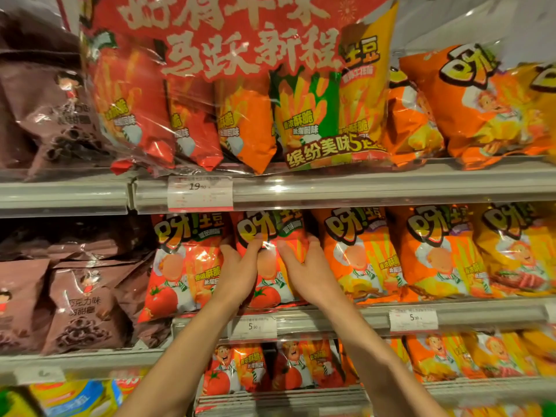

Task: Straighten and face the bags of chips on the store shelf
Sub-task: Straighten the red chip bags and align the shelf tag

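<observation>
Your left hand (239,270) and right hand (304,270) grip the red tomato bag (270,236), while its left-side neighbour (180,266) looks tilted, unfaced.

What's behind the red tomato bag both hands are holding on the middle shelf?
Cannot tell. The red tomato bag, gripped by the left hand and right hand, fills its slot and blocks the view behind. Only dark gaps show at its top edges; any bags stacked behind are hidden.
</observation>
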Demonstrator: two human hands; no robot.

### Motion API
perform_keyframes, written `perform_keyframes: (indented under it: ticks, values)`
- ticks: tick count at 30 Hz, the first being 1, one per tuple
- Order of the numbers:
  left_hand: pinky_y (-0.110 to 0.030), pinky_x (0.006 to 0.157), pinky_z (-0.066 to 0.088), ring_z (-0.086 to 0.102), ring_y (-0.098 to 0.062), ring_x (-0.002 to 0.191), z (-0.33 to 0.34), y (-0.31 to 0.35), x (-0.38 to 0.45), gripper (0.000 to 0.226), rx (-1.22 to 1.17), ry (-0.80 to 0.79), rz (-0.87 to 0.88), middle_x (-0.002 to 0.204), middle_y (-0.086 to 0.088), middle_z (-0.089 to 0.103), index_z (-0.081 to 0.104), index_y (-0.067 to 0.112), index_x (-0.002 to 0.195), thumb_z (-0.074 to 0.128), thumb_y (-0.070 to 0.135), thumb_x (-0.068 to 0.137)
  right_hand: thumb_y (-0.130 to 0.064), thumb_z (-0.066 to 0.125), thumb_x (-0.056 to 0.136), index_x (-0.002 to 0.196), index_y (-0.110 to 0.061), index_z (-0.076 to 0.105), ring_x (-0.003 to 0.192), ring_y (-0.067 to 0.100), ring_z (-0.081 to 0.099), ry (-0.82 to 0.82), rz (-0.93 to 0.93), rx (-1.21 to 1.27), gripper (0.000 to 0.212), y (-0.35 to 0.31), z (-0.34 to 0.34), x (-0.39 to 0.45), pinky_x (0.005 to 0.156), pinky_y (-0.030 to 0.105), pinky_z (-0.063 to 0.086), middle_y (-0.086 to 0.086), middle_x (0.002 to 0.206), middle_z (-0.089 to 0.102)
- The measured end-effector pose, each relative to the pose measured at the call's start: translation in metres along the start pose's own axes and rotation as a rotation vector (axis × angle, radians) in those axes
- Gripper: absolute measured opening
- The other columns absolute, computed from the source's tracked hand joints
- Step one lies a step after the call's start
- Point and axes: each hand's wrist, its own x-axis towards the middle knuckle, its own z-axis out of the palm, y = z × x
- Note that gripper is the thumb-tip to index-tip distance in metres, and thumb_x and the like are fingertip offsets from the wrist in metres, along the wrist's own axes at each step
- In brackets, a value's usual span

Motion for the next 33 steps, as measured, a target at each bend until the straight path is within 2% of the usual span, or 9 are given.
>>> perform_keyframes:
  ticks: [2, 5, 9, 15, 19, 22, 25, 30, 33]
  values:
    - [-0.04, 0.106, 0.036, 0.041, -0.029, 0.137, 0.003, -0.001, 0.001, 0.096, 0.01, 0.012, -0.007, 0.153, -0.009, 0.039, 0.005, 0.006, 0.158, 0.049, 0.063, 0.094, -0.088, 0.043, 0.07, 0.154, -0.01, 0.021, 0.139, 0.022, 0.043, -0.006, -0.004, -0.02, 0.117, 0.001, 0.0, 0.0, 0.113, 0.043, 0.037, 0.009, 0.151, 0.044]
    - [-0.034, 0.089, 0.035, 0.046, -0.018, 0.109, 0.012, 0.004, 0.002, 0.091, 0.011, 0.001, 0.003, 0.127, -0.004, 0.047, 0.008, 0.0, 0.157, 0.046, 0.059, 0.098, -0.088, 0.044, 0.07, 0.155, -0.01, 0.019, 0.141, 0.025, 0.039, -0.033, 0.049, 0.013, 0.118, -0.004, -0.005, 0.004, 0.115, 0.043, 0.035, 0.01, 0.155, 0.037]
    - [-0.036, 0.094, 0.034, 0.044, -0.023, 0.122, 0.016, 0.002, 0.008, 0.089, 0.007, -0.03, -0.022, 0.145, -0.011, 0.044, 0.016, 0.001, 0.157, 0.045, 0.061, 0.097, -0.077, 0.044, 0.086, 0.156, -0.006, 0.011, 0.143, 0.031, 0.036, -0.069, 0.137, 0.043, 0.106, -0.01, -0.013, 0.019, 0.112, 0.038, 0.031, 0.014, 0.157, 0.034]
    - [-0.035, 0.094, 0.036, 0.048, -0.021, 0.113, 0.016, 0.004, 0.01, 0.088, 0.006, -0.039, 0.008, 0.123, -0.004, 0.054, 0.026, 0.001, 0.151, 0.046, 0.065, 0.094, -0.073, 0.05, 0.087, 0.155, -0.008, 0.019, 0.141, 0.03, 0.039, -0.036, 0.135, 0.072, 0.099, -0.008, -0.01, 0.019, 0.109, 0.036, 0.034, 0.012, 0.156, 0.037]
    - [-0.047, 0.114, 0.035, 0.039, -0.029, 0.139, 0.017, 0.001, 0.002, 0.108, -0.011, -0.002, 0.058, 0.155, -0.013, 0.036, 0.015, 0.003, 0.156, 0.048, 0.077, 0.085, -0.072, 0.056, 0.083, 0.154, -0.011, 0.026, 0.139, 0.024, 0.042, 0.028, 0.065, 0.104, 0.098, -0.002, -0.006, 0.012, 0.106, 0.03, 0.035, 0.007, 0.152, 0.044]
    - [-0.037, 0.113, 0.031, 0.032, -0.024, 0.144, 0.02, -0.005, -0.002, 0.1, -0.019, 0.042, 0.11, 0.16, -0.01, 0.028, 0.008, 0.003, 0.157, 0.05, 0.066, 0.092, -0.075, 0.055, 0.082, 0.156, -0.012, 0.022, 0.144, 0.022, 0.035, 0.057, 0.024, 0.118, 0.103, 0.002, -0.006, 0.008, 0.114, 0.034, 0.033, 0.006, 0.157, 0.037]
    - [-0.033, 0.103, 0.034, 0.039, -0.017, 0.129, 0.021, -0.006, -0.002, 0.093, -0.025, 0.057, 0.146, 0.154, -0.009, 0.035, 0.018, 0.005, 0.154, 0.051, 0.066, 0.092, -0.076, 0.054, 0.081, 0.155, -0.015, 0.024, 0.144, 0.019, 0.034, 0.091, -0.017, 0.116, 0.1, 0.006, -0.005, 0.006, 0.117, 0.039, 0.033, 0.004, 0.157, 0.036]
    - [-0.052, 0.109, 0.04, 0.052, -0.025, 0.124, 0.018, 0.003, 0.013, 0.105, -0.058, 0.025, 0.091, 0.133, -0.003, 0.056, 0.048, 0.022, 0.141, 0.04, 0.095, 0.067, -0.066, 0.056, 0.088, 0.151, -0.016, 0.032, 0.139, 0.016, 0.038, 0.105, -0.001, 0.132, 0.084, 0.007, -0.008, 0.009, 0.105, 0.025, 0.032, -0.006, 0.146, 0.044]
    - [-0.05, 0.107, 0.041, 0.058, -0.027, 0.118, 0.017, 0.006, 0.026, 0.104, -0.078, -0.014, 0.04, 0.127, -0.001, 0.063, 0.058, 0.022, 0.134, 0.038, 0.099, 0.067, -0.067, 0.055, 0.087, 0.149, -0.018, 0.037, 0.138, 0.018, 0.041, 0.1, 0.009, 0.12, 0.081, 0.006, -0.008, 0.011, 0.105, 0.027, 0.033, -0.004, 0.145, 0.045]
